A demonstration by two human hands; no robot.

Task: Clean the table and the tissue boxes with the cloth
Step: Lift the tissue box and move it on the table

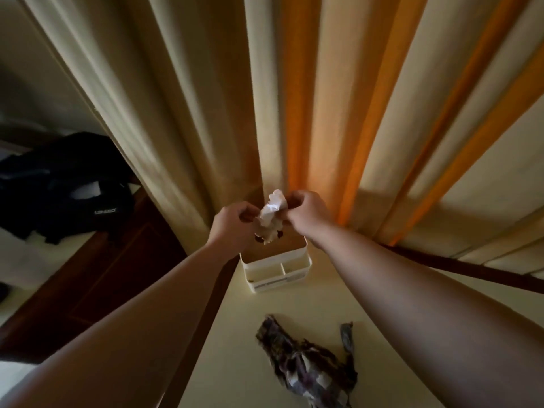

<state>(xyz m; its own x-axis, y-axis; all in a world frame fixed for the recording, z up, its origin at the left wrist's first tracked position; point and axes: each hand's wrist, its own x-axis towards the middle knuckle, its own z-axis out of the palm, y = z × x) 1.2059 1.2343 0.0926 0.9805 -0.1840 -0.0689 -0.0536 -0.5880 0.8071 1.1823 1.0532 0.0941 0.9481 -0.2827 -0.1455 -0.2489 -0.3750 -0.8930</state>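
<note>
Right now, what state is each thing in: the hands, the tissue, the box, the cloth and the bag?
Left hand: fingers pinching the tissue.
Right hand: fingers pinching the tissue.
Tissue: crumpled, held up over the box by both hands.
Box: upright on the table, front compartments show nothing inside.
Cloth: crumpled, lying on the table, untouched.
Bag: slumped, off to the left.

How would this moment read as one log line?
hands: left, right both pinch tissue | above tissue box | cloth lies untouched on table
</note>
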